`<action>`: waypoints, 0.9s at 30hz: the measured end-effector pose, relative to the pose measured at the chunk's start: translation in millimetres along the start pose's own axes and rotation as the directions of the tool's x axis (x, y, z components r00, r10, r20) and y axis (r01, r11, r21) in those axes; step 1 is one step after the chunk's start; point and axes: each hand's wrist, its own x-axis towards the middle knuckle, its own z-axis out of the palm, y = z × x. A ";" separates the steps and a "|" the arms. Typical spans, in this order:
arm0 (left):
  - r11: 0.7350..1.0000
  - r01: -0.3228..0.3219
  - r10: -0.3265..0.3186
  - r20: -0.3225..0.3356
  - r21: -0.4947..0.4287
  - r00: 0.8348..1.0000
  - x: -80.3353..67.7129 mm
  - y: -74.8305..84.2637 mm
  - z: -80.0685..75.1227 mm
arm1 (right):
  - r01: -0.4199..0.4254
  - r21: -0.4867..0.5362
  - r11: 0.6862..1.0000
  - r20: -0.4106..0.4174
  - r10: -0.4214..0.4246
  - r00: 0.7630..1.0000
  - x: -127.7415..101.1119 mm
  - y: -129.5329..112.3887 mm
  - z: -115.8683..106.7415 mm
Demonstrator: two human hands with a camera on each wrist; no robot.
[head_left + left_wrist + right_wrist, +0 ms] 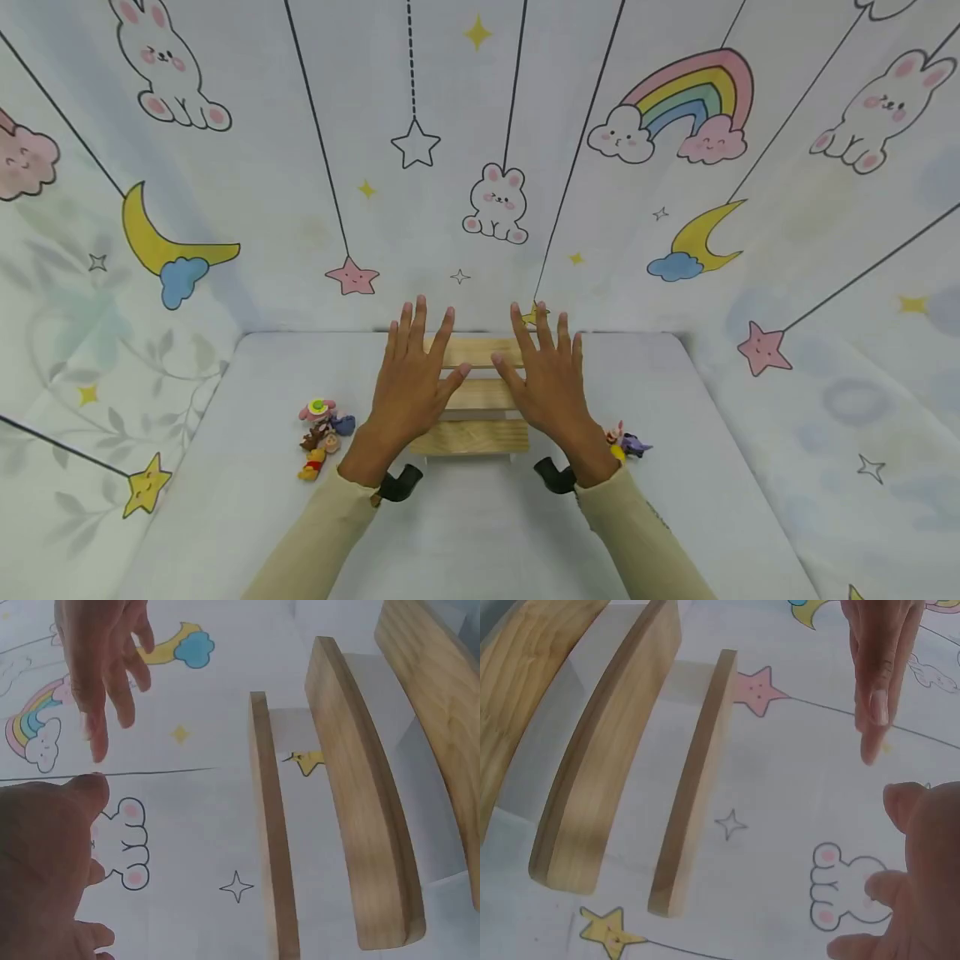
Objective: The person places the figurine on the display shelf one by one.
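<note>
My left hand (407, 393) and right hand (553, 390) hover apart over a small tiered wooden rack, fingers straight and spread, nothing in either one. Three pale slats make up the rack: a front slat (471, 437), a middle slat (480, 395) and a back slat (480, 352) partly covered by the hands. In the left wrist view, the left hand (41, 862) is low at the left, with the right hand (105, 660) above it. The right wrist view has the right hand (934, 870) at the lower right and the left hand (881, 660) above.
Left of the rack lies a cluster of small figurines (313, 462), including a yellow bear in red. More figurines (635, 446), one purple-grey, lie by the right wrist, partly hidden. A white cloth covers the table (465, 533). Patterned fabric walls (262, 208) stand behind and at both sides.
</note>
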 end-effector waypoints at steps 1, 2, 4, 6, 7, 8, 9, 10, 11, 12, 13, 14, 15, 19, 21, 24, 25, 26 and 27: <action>1.000 0.001 -0.001 -0.018 -0.015 1.000 -0.9 -1.6 0.8 | -0.001 0.008 1.000 -0.015 0.001 1.000 -0.2 1.7 0.0; 0.999 0.005 -0.006 -0.036 -0.033 0.999 -2.1 -3.5 1.7 | -0.001 0.018 1.000 -0.030 0.002 1.000 -0.6 4.0 0.6; 0.997 0.008 -0.015 -0.089 -0.077 0.996 -5.2 -7.8 3.9 | -0.005 0.044 0.999 -0.057 0.008 0.998 -1.7 8.6 1.3; 0.990 0.008 -0.029 -0.152 -0.139 0.988 -9.0 -12.5 6.8 | -0.008 0.075 0.997 -0.082 0.014 0.997 -3.1 13.8 2.2; 0.985 0.005 -0.037 -0.180 -0.175 0.983 -11.2 -15.0 8.4 | -0.010 0.088 0.996 -0.092 0.018 0.996 -3.9 16.5 2.6; 0.977 0.000 -0.045 -0.206 -0.211 0.978 -13.4 -17.3 10.1 | -0.013 0.106 0.994 -0.102 0.024 0.994 -4.8 19.4 2.9; 0.969 -0.005 -0.053 -0.230 -0.245 0.972 -15.8 -19.6 12.0 | -0.015 0.125 0.992 -0.113 0.029 0.993 -5.8 21.9 2.7; 0.962 -0.010 -0.061 -0.249 -0.272 0.967 -18.3 -21.9 14.7 | -0.014 0.142 0.990 -0.126 0.032 0.992 -7.1 24.9 2.9; 0.954 -0.011 -0.072 -0.264 -0.299 0.962 -21.0 -23.9 16.9 | -0.011 0.159 0.987 -0.141 0.034 0.989 -8.3 28.0 3.1; 0.947 -0.011 -0.083 -0.278 -0.322 0.957 -23.8 -25.8 19.3 | -0.010 0.174 0.985 -0.153 0.037 0.988 -9.7 31.0 3.3; 0.939 -0.011 -0.095 -0.291 -0.343 0.952 -26.7 -27.6 22.1 | -0.010 0.186 0.983 -0.165 0.041 0.986 -11.0 34.3 4.0; 0.932 -0.009 -0.108 -0.303 -0.362 0.947 -29.5 -29.4 25.0 | -0.008 0.203 0.979 -0.178 0.045 0.983 -12.5 37.7 4.3; 0.925 -0.006 -0.123 -0.316 -0.379 0.941 -32.3 -31.0 28.1 | -0.006 0.218 0.976 -0.188 0.048 0.981 -14.0 41.2 4.9; 0.894 -0.001 -0.181 -0.365 -0.447 0.913 -43.1 -37.7 41.8 | 0.000 0.260 0.966 -0.236 0.063 0.970 -20.1 57.1 7.6; 0.877 -0.003 -0.206 -0.382 -0.480 0.901 -48.1 -40.6 49.0 | 0.005 0.277 0.961 -0.258 0.069 0.964 -23.3 65.1 7.4; 0.851 0.008 -0.246 -0.385 -0.525 0.890 -54.7 -43.9 59.2 | 0.012 0.297 0.955 -0.284 0.076 0.956 -28.5 76.2 5.2; 0.843 0.015 -0.259 -0.380 -0.538 0.888 -56.3 -44.9 62.5 | 0.015 0.308 0.951 -0.291 0.079 0.953 -30.3 79.7 4.3; 0.836 0.026 -0.272 -0.372 -0.549 0.888 -57.6 -46.2 66.1 | 0.014 0.312 0.950 -0.298 0.083 0.951 -31.9 83.5 3.8; 0.828 0.038 -0.285 -0.362 -0.559 0.888 -58.8 -47.4 69.3 | 0.013 0.319 0.948 -0.302 0.089 0.949 -33.6 87.1 3.4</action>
